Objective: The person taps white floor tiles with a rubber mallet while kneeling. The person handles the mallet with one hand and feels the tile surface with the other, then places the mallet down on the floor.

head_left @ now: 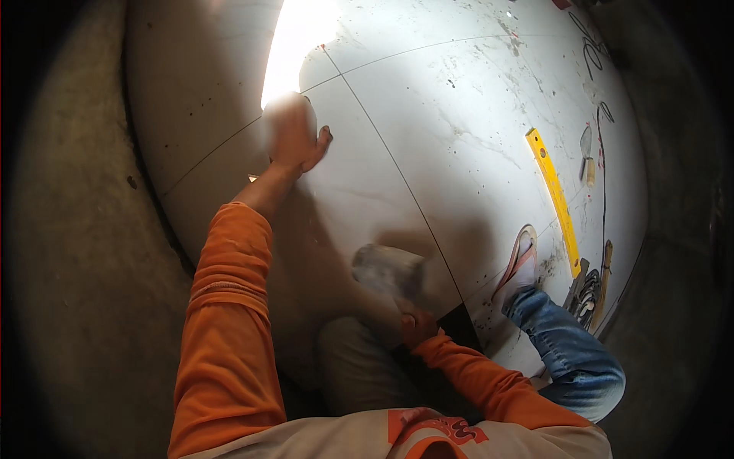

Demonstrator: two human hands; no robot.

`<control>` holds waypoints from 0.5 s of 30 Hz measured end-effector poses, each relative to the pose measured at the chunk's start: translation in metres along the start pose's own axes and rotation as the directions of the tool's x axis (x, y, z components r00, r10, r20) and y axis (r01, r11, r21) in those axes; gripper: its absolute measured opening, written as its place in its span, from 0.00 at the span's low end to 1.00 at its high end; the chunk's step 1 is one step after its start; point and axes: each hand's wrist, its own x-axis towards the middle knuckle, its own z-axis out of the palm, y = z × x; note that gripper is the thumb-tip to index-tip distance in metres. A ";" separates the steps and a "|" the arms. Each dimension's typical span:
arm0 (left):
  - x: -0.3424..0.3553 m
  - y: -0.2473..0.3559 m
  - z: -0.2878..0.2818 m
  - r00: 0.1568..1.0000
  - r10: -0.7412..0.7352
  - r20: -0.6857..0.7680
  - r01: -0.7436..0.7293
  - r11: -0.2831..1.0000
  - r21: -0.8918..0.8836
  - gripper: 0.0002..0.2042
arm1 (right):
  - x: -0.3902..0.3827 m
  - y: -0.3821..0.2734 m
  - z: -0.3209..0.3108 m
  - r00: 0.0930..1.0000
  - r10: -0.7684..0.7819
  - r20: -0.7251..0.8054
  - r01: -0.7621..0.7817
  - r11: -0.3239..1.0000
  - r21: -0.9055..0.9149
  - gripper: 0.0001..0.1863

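My left hand (293, 134) is on a large pale marble-look floor tile (382, 199), near a bright glare patch, with thumb spread out; its fingertips are blurred. My right hand (415, 324), low at centre right, grips the handle of a mallet (386, 268), whose blurred head is over the tile. A small object (251, 178) shows beside my left wrist, too small to name. Beside my right hand is a dark opening (461, 325) among the tiles.
My right foot (520, 264) in a flip-flop rests on the tiles. Rightward lie a yellow spirit level (554, 199), a trowel (587, 164), dark cables (592, 57), a pile of dark tools (585, 294) and a long wooden piece (604, 275). Rough concrete (76, 252) borders the tiles at left.
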 end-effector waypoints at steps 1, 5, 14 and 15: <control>0.002 0.003 0.001 0.998 -0.031 0.055 0.028 0.999 0.046 0.38 | 0.000 0.004 -0.002 0.986 0.078 0.149 -0.066 0.994 -0.084 0.20; 0.012 0.013 0.007 1.000 0.008 -0.020 -0.006 0.995 0.095 0.40 | -0.014 0.021 -0.011 0.931 0.319 0.177 -0.332 0.942 0.048 0.25; 0.031 0.112 0.033 0.986 0.121 -0.111 -0.103 0.983 0.155 0.38 | -0.055 0.050 -0.001 0.820 0.464 0.334 -0.347 0.869 -0.353 0.29; 0.020 0.128 0.039 0.986 0.148 -0.081 -0.136 0.981 0.136 0.38 | -0.055 0.051 0.000 0.769 0.527 0.362 -0.399 0.838 -0.372 0.29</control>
